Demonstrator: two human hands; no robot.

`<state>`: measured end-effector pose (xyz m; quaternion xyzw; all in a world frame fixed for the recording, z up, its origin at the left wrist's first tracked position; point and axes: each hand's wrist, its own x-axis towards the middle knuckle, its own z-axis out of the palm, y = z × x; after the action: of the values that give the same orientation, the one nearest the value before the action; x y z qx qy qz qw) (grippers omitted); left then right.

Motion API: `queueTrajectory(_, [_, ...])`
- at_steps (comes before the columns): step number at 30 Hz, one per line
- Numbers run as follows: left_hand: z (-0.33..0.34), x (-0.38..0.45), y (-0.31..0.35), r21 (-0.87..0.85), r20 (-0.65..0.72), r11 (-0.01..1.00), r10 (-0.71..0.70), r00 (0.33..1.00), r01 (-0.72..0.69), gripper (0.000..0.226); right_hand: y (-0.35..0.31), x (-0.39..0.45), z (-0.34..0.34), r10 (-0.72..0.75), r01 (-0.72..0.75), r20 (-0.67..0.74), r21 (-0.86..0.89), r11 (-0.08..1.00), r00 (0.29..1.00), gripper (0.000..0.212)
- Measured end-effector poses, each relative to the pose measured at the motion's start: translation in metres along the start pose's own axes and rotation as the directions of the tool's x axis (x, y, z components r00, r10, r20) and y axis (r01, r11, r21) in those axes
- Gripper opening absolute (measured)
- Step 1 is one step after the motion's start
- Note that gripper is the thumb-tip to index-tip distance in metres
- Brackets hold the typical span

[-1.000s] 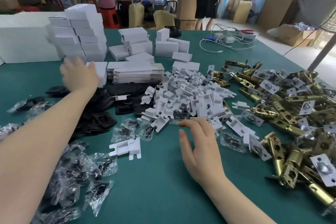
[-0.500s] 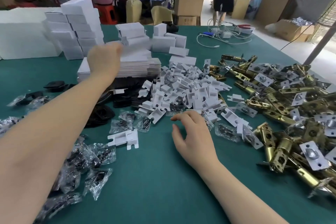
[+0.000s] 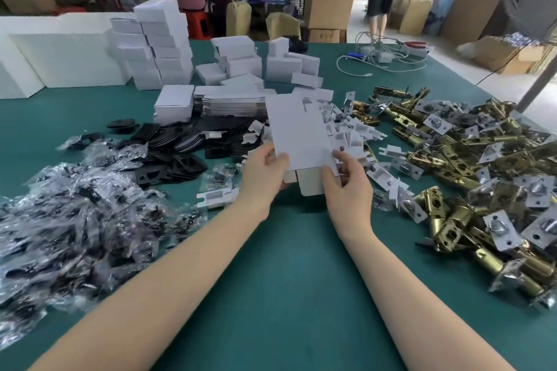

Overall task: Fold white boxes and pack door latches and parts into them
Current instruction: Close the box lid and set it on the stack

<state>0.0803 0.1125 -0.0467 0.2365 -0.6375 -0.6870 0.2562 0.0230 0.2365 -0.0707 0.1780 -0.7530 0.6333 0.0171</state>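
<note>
A green table [image 3: 286, 295] carried a heap of brass latches [image 3: 470, 166] on the right, bagged parts [image 3: 75, 214] on the left and stacked white boxes [image 3: 162, 45] at the back. Above the middle, a flat unfolded box [image 3: 297, 129] was pinched at its near edge by the left hand [image 3: 263, 173] and the right hand [image 3: 346, 181].
</note>
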Motion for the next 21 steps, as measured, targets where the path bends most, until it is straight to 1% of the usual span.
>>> queueTrajectory(1, [-0.001, -0.005, -0.005, 0.003, 0.051, 0.998, 0.065, 0.997, -0.065, 0.041, 0.001, 0.001, 0.0, -0.006, 0.006, 0.015, -0.014, 1.0, 1.0, 0.035])
queueTrajectory(3, [-0.005, -0.011, -0.015, 0.025, 0.148, 0.985, 0.167, 0.975, -0.172, 0.064, 0.001, 0.002, 0.0, -0.028, 0.031, 0.045, -0.066, 0.997, 0.999, 0.047])
queueTrajectory(5, [-0.008, -0.015, -0.021, 0.069, 0.173, 0.978, 0.183, 0.968, -0.198, 0.077, 0.001, 0.002, 0.001, -0.052, 0.058, 0.055, -0.109, 0.992, 0.997, 0.057])
queueTrajectory(6, [-0.009, -0.014, -0.022, 0.071, 0.156, 0.977, 0.188, 0.97, -0.201, 0.078, 0.002, 0.001, 0.001, -0.062, 0.069, 0.057, -0.117, 0.991, 0.996, 0.06])
queueTrajectory(8, [-0.009, -0.011, -0.022, 0.012, 0.091, 0.982, 0.185, 0.979, -0.187, 0.069, 0.003, 0.0, 0.003, -0.082, 0.09, 0.07, -0.123, 0.988, 0.994, 0.062])
queueTrajectory(10, [-0.007, -0.008, -0.02, -0.059, 0.02, 0.987, 0.153, 0.988, -0.152, 0.056, 0.003, -0.001, 0.006, -0.103, 0.115, 0.089, -0.147, 0.982, 0.991, 0.058])
queueTrajectory(11, [-0.006, -0.007, -0.02, -0.064, -0.012, 0.987, 0.145, 0.989, -0.145, 0.051, 0.003, -0.002, 0.007, -0.112, 0.127, 0.097, -0.165, 0.978, 0.989, 0.055])
queueTrajectory(14, [-0.004, -0.006, -0.026, 0.049, -0.062, 0.978, 0.204, 0.977, -0.201, 0.043, 0.0, -0.003, 0.01, -0.11, 0.127, 0.106, -0.167, 0.978, 0.988, 0.053])
queueTrajectory(15, [-0.003, -0.006, -0.027, 0.081, -0.063, 0.972, 0.225, 0.972, -0.22, 0.039, -0.002, -0.004, 0.01, -0.12, 0.134, 0.1, -0.151, 0.98, 0.988, 0.048])
queueTrajectory(17, [-0.003, -0.008, -0.028, 0.133, -0.047, 0.96, 0.256, 0.965, -0.248, 0.033, -0.003, -0.004, 0.009, -0.153, 0.162, 0.079, -0.129, 0.978, 0.985, 0.031])
queueTrajectory(19, [-0.003, -0.01, -0.027, 0.184, -0.014, 0.942, 0.288, 0.958, -0.28, 0.03, -0.004, -0.004, 0.01, -0.14, 0.15, 0.076, -0.135, 0.979, 0.987, 0.025])
queueTrajectory(20, [-0.003, -0.011, -0.027, 0.201, -0.003, 0.936, 0.296, 0.955, -0.29, 0.031, -0.002, -0.004, 0.01, -0.125, 0.136, 0.078, -0.145, 0.98, 0.989, 0.027])
queueTrajectory(21, [-0.003, -0.012, -0.026, 0.21, 0.003, 0.932, 0.301, 0.954, -0.295, 0.032, 0.0, -0.004, 0.01, -0.104, 0.115, 0.079, -0.158, 0.981, 0.991, 0.036])
